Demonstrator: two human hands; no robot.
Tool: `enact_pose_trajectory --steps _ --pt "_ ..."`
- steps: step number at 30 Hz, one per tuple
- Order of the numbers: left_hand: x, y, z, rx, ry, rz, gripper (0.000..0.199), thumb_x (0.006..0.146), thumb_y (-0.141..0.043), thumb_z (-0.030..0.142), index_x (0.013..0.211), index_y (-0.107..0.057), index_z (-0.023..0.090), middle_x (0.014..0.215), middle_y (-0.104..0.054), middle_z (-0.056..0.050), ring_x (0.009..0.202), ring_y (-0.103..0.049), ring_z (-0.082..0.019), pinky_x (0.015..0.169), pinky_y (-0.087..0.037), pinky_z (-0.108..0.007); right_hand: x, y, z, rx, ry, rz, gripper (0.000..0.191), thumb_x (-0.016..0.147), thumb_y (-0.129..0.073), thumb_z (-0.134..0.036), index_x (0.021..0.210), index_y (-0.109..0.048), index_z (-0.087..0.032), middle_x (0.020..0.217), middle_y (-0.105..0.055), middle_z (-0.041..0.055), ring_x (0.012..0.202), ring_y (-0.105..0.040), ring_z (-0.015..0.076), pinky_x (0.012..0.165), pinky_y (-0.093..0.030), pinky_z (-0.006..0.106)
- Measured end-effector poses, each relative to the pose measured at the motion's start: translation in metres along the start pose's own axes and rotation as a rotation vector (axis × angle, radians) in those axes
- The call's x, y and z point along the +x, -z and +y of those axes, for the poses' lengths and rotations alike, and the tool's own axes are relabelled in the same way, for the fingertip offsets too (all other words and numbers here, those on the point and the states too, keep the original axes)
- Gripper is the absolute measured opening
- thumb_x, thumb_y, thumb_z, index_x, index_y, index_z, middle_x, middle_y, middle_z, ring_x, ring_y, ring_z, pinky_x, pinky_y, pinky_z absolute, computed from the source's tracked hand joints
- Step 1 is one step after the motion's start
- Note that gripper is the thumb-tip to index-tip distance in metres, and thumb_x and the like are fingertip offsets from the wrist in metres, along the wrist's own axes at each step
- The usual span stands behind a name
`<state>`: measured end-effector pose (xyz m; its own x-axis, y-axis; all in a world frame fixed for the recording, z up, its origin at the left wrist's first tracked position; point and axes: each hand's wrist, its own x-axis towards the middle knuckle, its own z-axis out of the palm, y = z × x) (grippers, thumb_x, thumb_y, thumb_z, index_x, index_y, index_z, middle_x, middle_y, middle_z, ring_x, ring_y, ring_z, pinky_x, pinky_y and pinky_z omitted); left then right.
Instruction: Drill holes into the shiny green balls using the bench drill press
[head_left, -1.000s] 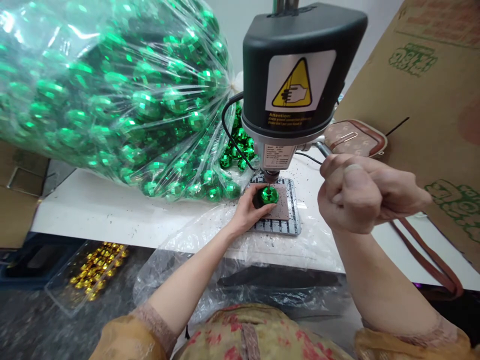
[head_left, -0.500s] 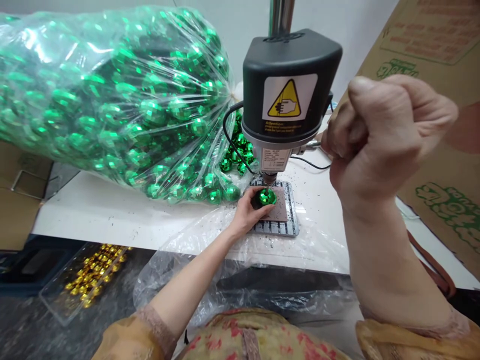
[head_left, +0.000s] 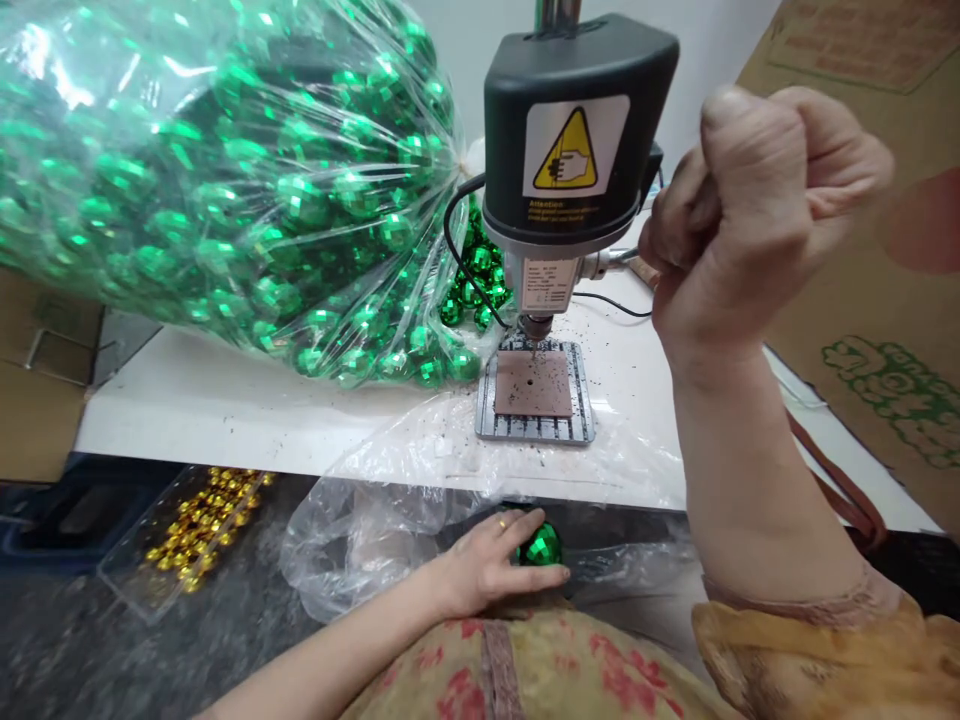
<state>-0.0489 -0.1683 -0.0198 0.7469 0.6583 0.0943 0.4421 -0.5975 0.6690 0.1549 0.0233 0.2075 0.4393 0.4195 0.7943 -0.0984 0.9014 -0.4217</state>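
My left hand (head_left: 495, 565) is low, in front of the table edge and close to my lap. A shiny green faceted ball (head_left: 543, 545) sits between its thumb and fingers. My right hand (head_left: 757, 190) is closed in a fist around the feed lever (head_left: 621, 258) of a small black bench drill press (head_left: 577, 130). Below the chuck (head_left: 535, 326), a brown square pad (head_left: 551, 385) with a dark hole lies on the slotted metal base (head_left: 487, 425). Dark shavings are scattered over the pad and base.
A big clear bag of green balls (head_left: 300, 200) lies on the table at left, with loose green balls (head_left: 472, 275) beside the press. Clear plastic sheeting (head_left: 337, 540) hangs over the front edge. Gold balls (head_left: 206, 520) fill a clear bin below left. A cardboard box (head_left: 885, 300) stands at right.
My left hand has drawn the green ball off the pad, back and down over the table edge towards my lap. My right hand stays on the lever. The view has tilted slightly.
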Motion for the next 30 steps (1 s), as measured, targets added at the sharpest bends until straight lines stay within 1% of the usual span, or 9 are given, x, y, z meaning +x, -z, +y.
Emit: enact_pose_trajectory --steps 3,7,9,12,14,17,19,23,30 --pt "-0.013 -0.021 -0.016 0.07 0.188 -0.199 0.042 0.096 -0.06 0.029 0.136 -0.065 0.044 0.151 -0.057 -0.008 0.125 -0.063 -0.035 0.103 -0.054 -0.049 0.001 0.001 0.002 0.027 0.001 -0.002 0.04 0.079 -0.063 -0.016 0.051 -0.038 -0.027 0.037 -0.035 -0.0075 0.03 -0.026 0.01 0.037 -0.011 0.033" --pt "-0.012 -0.033 -0.029 0.13 0.454 -0.181 0.066 0.085 -0.064 0.013 0.147 -0.056 0.033 0.145 -0.061 -0.015 0.122 -0.066 -0.04 0.098 -0.057 -0.054 0.001 0.003 0.004 0.023 -0.024 -0.01 0.042 0.077 -0.068 -0.019 0.047 -0.039 -0.026 0.036 -0.034 -0.0072 0.031 -0.024 0.0075 0.036 -0.012 0.031" --pt "-0.008 -0.027 -0.024 0.086 0.425 -0.199 0.07 0.077 -0.067 0.013 0.144 -0.06 0.033 0.139 -0.066 -0.014 0.113 -0.071 -0.039 0.092 -0.061 -0.052 0.0 0.003 0.003 0.019 -0.038 -0.017 0.043 0.075 -0.07 -0.02 0.045 -0.038 -0.025 0.035 -0.034 -0.0072 0.03 -0.024 0.0064 0.034 -0.012 0.03" --pt "0.01 0.006 -0.007 -0.137 0.207 -0.088 0.049 0.077 -0.062 0.015 0.119 -0.074 0.038 0.111 -0.077 -0.004 0.093 -0.076 -0.028 0.079 -0.063 -0.041 -0.001 0.004 0.002 0.03 -0.067 -0.022 0.043 0.073 -0.071 -0.02 0.044 -0.04 -0.023 0.035 -0.036 -0.006 0.03 -0.026 0.0066 0.032 -0.013 0.03" --pt "0.031 0.043 -0.002 -0.217 0.118 0.192 0.037 0.077 -0.055 0.011 0.098 -0.076 0.032 0.094 -0.078 -0.002 0.086 -0.076 -0.023 0.077 -0.062 -0.036 -0.002 0.005 0.001 0.035 -0.078 -0.016 0.041 0.074 -0.071 -0.018 0.044 -0.042 -0.022 0.035 -0.037 -0.0057 0.03 -0.027 0.0065 0.033 -0.015 0.029" --pt "0.076 0.107 -0.016 -0.081 0.16 0.611 0.025 0.082 -0.05 0.008 0.078 -0.069 0.022 0.085 -0.076 -0.002 0.086 -0.074 -0.02 0.081 -0.058 -0.034 -0.003 0.005 0.0 0.023 -0.086 -0.017 0.042 0.077 -0.068 -0.015 0.045 -0.041 -0.02 0.036 -0.036 -0.0061 0.032 -0.027 0.0051 0.034 -0.015 0.027" --pt "0.109 0.143 -0.039 0.032 0.251 0.736 0.024 0.082 -0.049 0.007 0.08 -0.068 0.021 0.081 -0.074 -0.002 0.079 -0.07 -0.019 0.078 -0.057 -0.032 -0.005 0.005 -0.001 0.015 -0.083 -0.022 0.043 0.08 -0.065 -0.013 0.046 -0.04 -0.02 0.037 -0.036 -0.0063 0.033 -0.027 0.0044 0.035 -0.016 0.026" --pt "0.164 0.176 -0.094 0.232 0.372 0.699 0.033 0.072 -0.057 0.0 0.093 -0.072 0.02 0.099 -0.072 -0.007 0.088 -0.068 -0.023 0.086 -0.057 -0.037 -0.006 0.006 -0.002 -0.008 -0.058 -0.024 0.043 0.082 -0.064 -0.011 0.047 -0.04 -0.018 0.038 -0.036 -0.0066 0.035 -0.028 0.004 0.037 -0.018 0.024" --pt "0.2 0.169 -0.145 0.211 0.423 0.555 0.053 0.064 -0.069 -0.005 0.11 -0.071 0.021 0.117 -0.068 -0.008 0.105 -0.067 -0.027 0.099 -0.054 -0.042 -0.007 0.006 -0.005 -0.006 -0.053 -0.06 0.045 0.083 -0.062 -0.011 0.047 -0.036 -0.017 0.039 -0.033 -0.007 0.036 -0.029 0.0023 0.037 -0.02 0.023"
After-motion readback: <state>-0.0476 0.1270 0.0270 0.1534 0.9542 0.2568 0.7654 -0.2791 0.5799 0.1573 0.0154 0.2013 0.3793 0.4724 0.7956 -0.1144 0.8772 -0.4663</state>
